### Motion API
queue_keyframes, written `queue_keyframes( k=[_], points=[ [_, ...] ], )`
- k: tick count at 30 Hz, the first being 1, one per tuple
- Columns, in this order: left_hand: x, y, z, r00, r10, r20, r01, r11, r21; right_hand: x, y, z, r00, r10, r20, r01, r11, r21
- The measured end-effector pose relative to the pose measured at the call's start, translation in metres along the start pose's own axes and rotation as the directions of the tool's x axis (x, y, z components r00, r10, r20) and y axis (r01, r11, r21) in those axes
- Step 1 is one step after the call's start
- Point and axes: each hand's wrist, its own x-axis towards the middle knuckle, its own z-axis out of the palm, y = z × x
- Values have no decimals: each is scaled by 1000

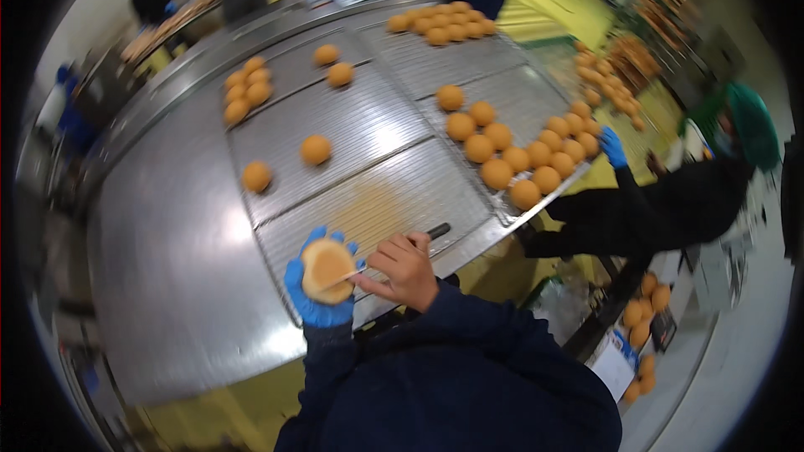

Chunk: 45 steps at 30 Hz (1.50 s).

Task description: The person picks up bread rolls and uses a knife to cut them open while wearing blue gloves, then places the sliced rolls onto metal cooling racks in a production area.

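My left hand (316,311), in a blue glove, cups a round bun (325,261) with its pale side facing up. The fingers wrap around the bun's edge. In my bare right hand (402,270) is a knife (439,231), its dark handle end sticking out past the fingers toward the upper right. The thin blade points left and lies against the lower part of the bun; how deep it sits, I cannot tell. Both hands are close together over the near edge of the metal table (180,285).
Golden crumbs (368,213) are scattered beyond my hands. Two single buns (316,150) lie farther off, with more buns (497,173) grouped at right and a far cluster (444,23). A co-worker's gloved hand (613,147) is by the right edge. Buns (645,310) also sit at lower right.
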Motion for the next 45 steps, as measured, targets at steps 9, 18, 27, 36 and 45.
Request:
queue_keyframes(
  k=[9, 18, 27, 36, 45],
  points=[
    [37, -59, -33, 976, -219, -3, 216, 961, 173, -56, 48, -4, 917, 396, -38, -398, 910, -115],
    [134, -157, -21, 1000, -25, -4, 19, 628, 778, -109, 136, -92, 581, 814, -10, -795, 565, -222],
    [377, -225, 81, 928, 275, 251, -149, -345, 927, -142, 193, -192, 477, 879, -15, -878, 475, -65],
    [460, -271, 58, 993, 77, 90, -26, -597, 802, -159, 237, -238, 441, 894, -79, -896, 432, -103],
    [441, -291, 134, 991, 112, -77, 132, -655, 744, -148, 254, -239, 517, 856, -23, -850, 510, -133]
  ],
)
